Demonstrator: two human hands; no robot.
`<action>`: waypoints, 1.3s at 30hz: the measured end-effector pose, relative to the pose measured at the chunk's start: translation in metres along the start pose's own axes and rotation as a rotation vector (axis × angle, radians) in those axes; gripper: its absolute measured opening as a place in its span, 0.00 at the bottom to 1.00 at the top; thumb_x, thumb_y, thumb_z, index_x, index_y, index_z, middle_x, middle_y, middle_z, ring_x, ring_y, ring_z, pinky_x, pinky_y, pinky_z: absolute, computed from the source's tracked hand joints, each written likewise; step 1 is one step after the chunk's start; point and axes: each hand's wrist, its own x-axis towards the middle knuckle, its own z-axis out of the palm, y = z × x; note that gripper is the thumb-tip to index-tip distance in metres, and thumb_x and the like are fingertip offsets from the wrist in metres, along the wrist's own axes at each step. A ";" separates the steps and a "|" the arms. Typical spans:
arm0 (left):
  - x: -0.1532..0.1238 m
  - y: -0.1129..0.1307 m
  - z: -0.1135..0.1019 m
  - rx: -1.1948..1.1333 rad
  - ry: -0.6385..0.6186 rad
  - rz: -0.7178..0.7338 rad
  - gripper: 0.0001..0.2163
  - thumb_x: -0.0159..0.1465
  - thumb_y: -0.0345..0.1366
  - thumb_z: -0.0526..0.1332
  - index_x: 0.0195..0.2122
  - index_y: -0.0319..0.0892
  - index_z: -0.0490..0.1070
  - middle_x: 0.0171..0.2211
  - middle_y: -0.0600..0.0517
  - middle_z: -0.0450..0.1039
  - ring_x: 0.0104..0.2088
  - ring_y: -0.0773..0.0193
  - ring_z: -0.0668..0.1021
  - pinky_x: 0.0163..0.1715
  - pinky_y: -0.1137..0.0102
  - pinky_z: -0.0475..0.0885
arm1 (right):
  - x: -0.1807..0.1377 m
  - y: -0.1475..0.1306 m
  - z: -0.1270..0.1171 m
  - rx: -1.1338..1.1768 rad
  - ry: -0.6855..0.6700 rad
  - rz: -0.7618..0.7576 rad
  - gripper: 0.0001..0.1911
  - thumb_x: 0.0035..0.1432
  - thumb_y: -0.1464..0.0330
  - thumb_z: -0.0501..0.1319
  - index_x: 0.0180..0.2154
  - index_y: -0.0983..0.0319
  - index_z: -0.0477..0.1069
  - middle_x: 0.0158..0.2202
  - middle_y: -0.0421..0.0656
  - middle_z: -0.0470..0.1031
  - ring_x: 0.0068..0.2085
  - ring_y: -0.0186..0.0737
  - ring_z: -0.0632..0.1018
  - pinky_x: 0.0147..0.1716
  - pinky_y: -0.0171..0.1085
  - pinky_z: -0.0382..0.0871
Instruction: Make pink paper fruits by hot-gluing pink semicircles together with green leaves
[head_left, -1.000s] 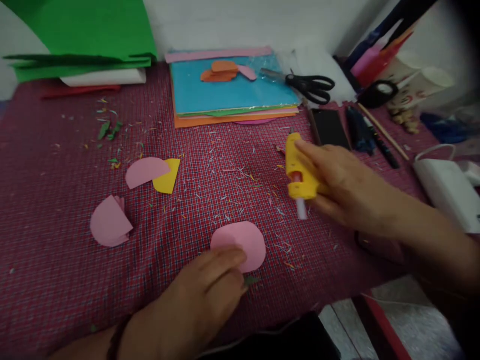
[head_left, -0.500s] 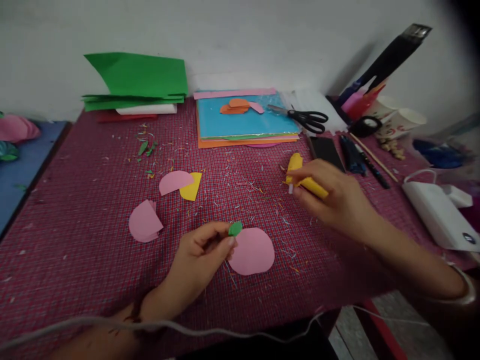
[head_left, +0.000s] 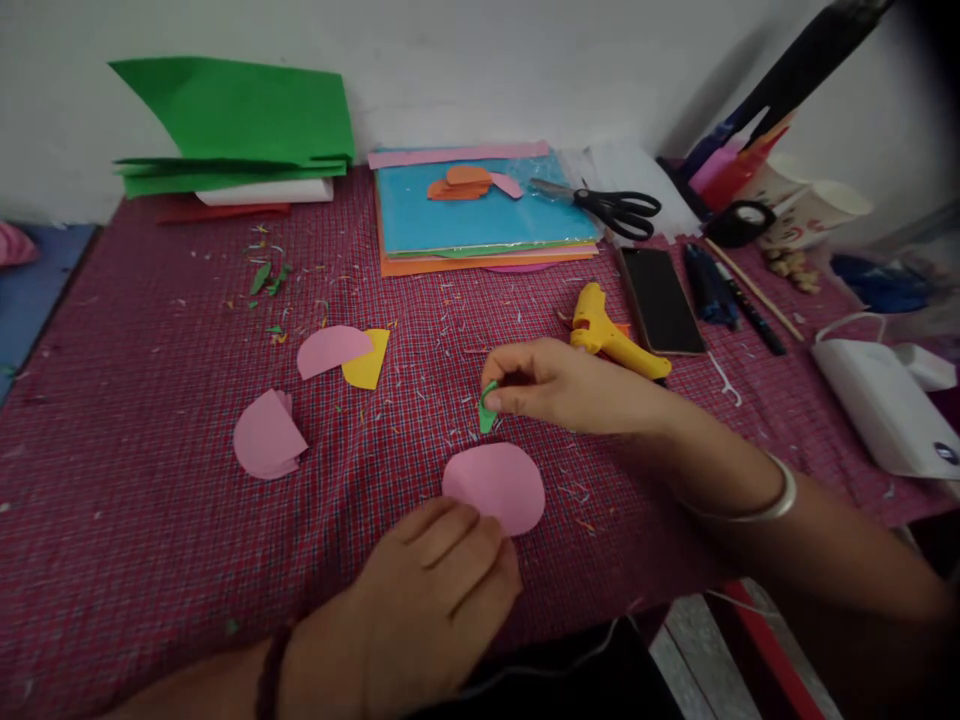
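Note:
My right hand point(head_left: 536, 385) pinches a small green paper leaf point(head_left: 487, 412) between thumb and fingers, above the table and just beyond a pink paper circle point(head_left: 499, 480). Palm down, my left hand point(head_left: 442, 590) is closed at the near left edge of that circle, its fingers bent together and the fingertips hidden. Behind my right hand a yellow glue gun point(head_left: 611, 340) lies on its side on the cloth. To the left are a folded stack of pink paper pieces point(head_left: 268, 437), a pink half-round piece point(head_left: 331, 350) and a yellow paper piece point(head_left: 367, 362).
Scissors point(head_left: 619, 208) and orange cutouts point(head_left: 459, 182) lie on a blue paper pack point(head_left: 480, 225). Green sheets point(head_left: 247, 120) lean on the wall. A phone point(head_left: 661, 300), tape roll point(head_left: 741, 222), pens point(head_left: 709, 285), paper cups point(head_left: 825, 210) and white box point(head_left: 885, 405) stand right. Scraps litter the checked cloth point(head_left: 150, 350).
The green leaf has passed from my left hand to my right. My right hand has let go of the glue gun and moved left. My left hand has turned palm down over the pink circle's edge.

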 end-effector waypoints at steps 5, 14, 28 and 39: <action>-0.007 0.011 0.020 0.151 -0.150 -0.022 0.13 0.68 0.35 0.53 0.51 0.38 0.69 0.49 0.50 0.76 0.49 0.61 0.73 0.51 0.65 0.65 | 0.008 0.008 0.006 -0.277 -0.069 -0.081 0.06 0.56 0.76 0.59 0.27 0.63 0.66 0.30 0.38 0.65 0.33 0.33 0.67 0.34 0.34 0.60; -0.008 0.006 0.030 0.114 -0.039 -0.062 0.13 0.70 0.36 0.50 0.47 0.40 0.72 0.45 0.56 0.77 0.46 0.64 0.74 0.47 0.67 0.65 | 0.009 0.003 0.006 -0.366 -0.165 -0.095 0.07 0.56 0.78 0.59 0.27 0.64 0.67 0.34 0.40 0.67 0.36 0.34 0.69 0.37 0.33 0.61; -0.010 0.008 0.013 0.279 0.071 0.120 0.11 0.68 0.36 0.55 0.48 0.43 0.74 0.46 0.55 0.77 0.48 0.64 0.70 0.45 0.67 0.62 | 0.013 0.015 0.004 -0.226 -0.094 -0.109 0.07 0.56 0.78 0.59 0.27 0.64 0.67 0.31 0.38 0.66 0.34 0.33 0.69 0.35 0.34 0.61; -0.008 0.013 0.016 0.202 -0.135 0.058 0.13 0.69 0.32 0.50 0.43 0.41 0.75 0.42 0.53 0.79 0.42 0.64 0.74 0.44 0.68 0.63 | 0.009 0.016 0.007 -0.279 -0.117 -0.136 0.06 0.53 0.77 0.61 0.26 0.64 0.70 0.32 0.39 0.68 0.34 0.33 0.69 0.35 0.33 0.61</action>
